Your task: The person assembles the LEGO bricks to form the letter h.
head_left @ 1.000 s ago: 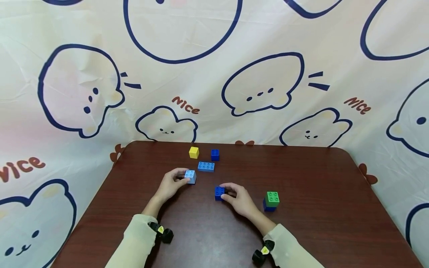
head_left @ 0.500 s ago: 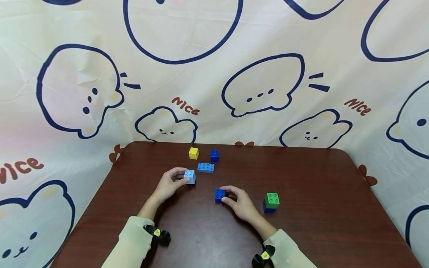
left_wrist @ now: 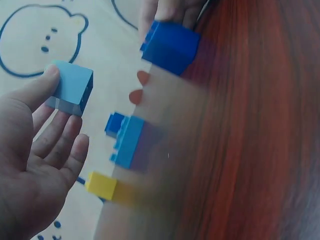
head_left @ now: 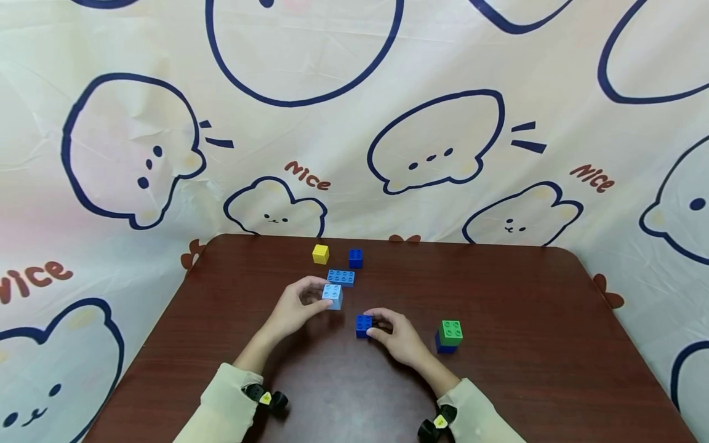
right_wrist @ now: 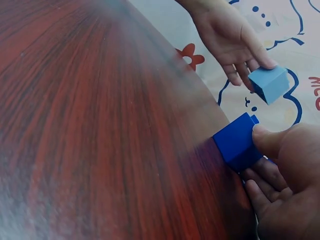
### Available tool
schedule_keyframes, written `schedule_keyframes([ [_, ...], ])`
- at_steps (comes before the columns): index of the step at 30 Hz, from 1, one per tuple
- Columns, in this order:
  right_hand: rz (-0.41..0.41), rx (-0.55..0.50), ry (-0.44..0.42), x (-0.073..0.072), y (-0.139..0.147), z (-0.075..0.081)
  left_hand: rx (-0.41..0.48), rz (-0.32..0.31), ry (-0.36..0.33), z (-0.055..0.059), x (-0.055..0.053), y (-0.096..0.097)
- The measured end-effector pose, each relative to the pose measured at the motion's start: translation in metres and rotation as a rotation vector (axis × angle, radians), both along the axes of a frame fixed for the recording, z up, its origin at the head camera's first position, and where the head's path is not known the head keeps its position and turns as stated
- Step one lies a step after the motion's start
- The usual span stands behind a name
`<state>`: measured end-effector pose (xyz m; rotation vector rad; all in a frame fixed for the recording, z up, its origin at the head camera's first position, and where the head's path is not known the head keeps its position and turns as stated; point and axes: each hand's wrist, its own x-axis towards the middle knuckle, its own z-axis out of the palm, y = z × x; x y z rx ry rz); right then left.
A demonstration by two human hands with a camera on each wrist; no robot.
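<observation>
My left hand [head_left: 293, 309] pinches a light blue toy building brick [head_left: 332, 296] between thumb and fingers; in the left wrist view that brick [left_wrist: 74, 84] is raised off the table. To its right and slightly nearer, my right hand [head_left: 400, 335] holds a dark blue building brick [head_left: 363, 326] by its sides, studs up. The right wrist view has this dark blue brick [right_wrist: 237, 142] low at the tabletop, with the light blue brick [right_wrist: 269, 84] higher beyond it. A short gap separates the two held bricks.
Behind the hands lie a longer blue brick [head_left: 340, 278], a yellow brick [head_left: 320, 254] and another dark blue brick [head_left: 355, 258]. Right of my right hand, a green brick [head_left: 451, 332] sits stacked on a dark blue brick [head_left: 446, 348]. A patterned cloth hangs behind the brown table [head_left: 532, 307].
My left hand has carried the light blue brick to the right, closer to the dark blue one. My right hand and its brick have barely shifted.
</observation>
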<state>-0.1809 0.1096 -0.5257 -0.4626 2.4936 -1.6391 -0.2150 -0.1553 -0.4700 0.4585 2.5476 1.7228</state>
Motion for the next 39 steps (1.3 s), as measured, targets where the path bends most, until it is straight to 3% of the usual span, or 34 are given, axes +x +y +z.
schedule_keyframes([
  [8, 0.008, -0.035, 0.016, 0.0, -0.001, 0.001, 0.02, -0.104, 0.06, 0.005, 0.01, 0.014],
  [10, 0.004, -0.038, 0.01, 0.003, -0.003, 0.008, 0.027, -0.123, 0.062, 0.007, 0.013, 0.017],
  [18, 0.017, -0.033, 0.007, -0.002, 0.0, 0.0, 0.006, -0.163, 0.063, -0.004, 0.012, 0.03],
  [26, 0.027, 0.029, 0.021, -0.002, 0.003, 0.001, -0.005, -0.182, 0.079, -0.01, 0.011, 0.037],
  [39, 0.032, 0.01, 0.017, -0.002, 0.002, 0.001, -0.026, -0.186, 0.048, -0.015, 0.012, 0.045],
])
